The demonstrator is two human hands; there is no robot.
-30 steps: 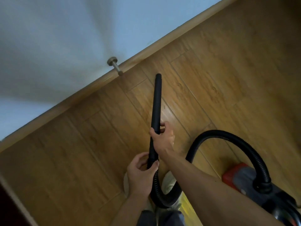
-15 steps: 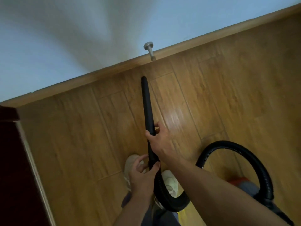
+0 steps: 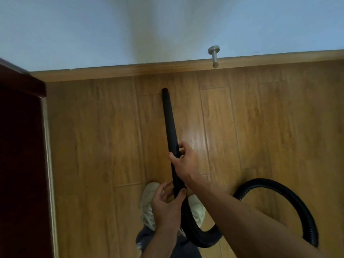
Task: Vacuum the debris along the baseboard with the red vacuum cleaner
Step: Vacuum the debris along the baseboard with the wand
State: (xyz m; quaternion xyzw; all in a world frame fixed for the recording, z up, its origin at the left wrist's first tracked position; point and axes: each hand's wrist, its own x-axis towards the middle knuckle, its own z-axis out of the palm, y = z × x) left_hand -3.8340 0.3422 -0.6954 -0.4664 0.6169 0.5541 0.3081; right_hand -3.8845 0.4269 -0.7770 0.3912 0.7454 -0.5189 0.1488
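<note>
Bare forearms with no sleeves end in bare hands [image 3: 167, 203], above dark trousers [image 3: 178, 244] and pale, chunky-soled sneakers [image 3: 148, 205].

Bare wooden floor [image 3: 279, 127] lies open to both sides of the black wand [image 3: 169, 120] I hold, and a strip of floor separates its tip from the baseboard [image 3: 130, 70]. A metal door stop [image 3: 214, 56] projects from the baseboard to the right of the tip. A dark door [image 3: 20, 155] blocks my left, and the looped hose [image 3: 290, 198] occupies the floor at my right.
</note>
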